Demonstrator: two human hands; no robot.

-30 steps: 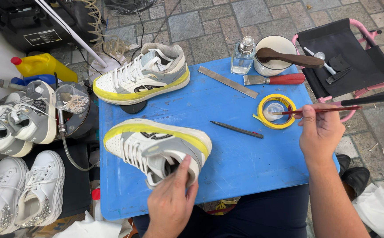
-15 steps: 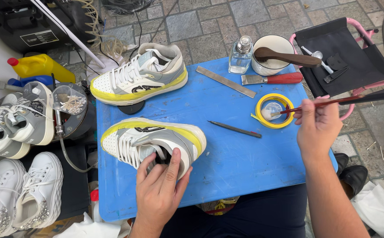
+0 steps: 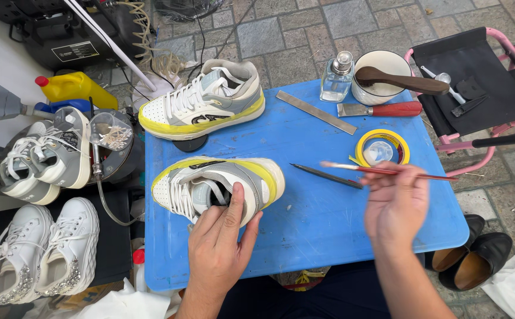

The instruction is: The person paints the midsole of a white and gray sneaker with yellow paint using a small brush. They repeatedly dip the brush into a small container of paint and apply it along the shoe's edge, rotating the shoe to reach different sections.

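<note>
A grey-and-white sneaker with yellow-taped sole lies near the blue tabletop's left edge, gripped by the left hand, fingers curled into its opening. The right hand pinches a thin paintbrush near the right edge, over a tape roll. A matching sneaker sits at the far left corner.

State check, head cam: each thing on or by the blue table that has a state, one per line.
left hand: gripping the near sneaker at its opening
near sneaker: lying on its side, yellow tape along the sole
far sneaker: upright, sole taped yellow
right hand: holding the paintbrush
paintbrush: in the air, tip pointing left
tape roll: flat on the table
glass bottle: upright, capped
white bowl: upright, wooden tool across it
</note>
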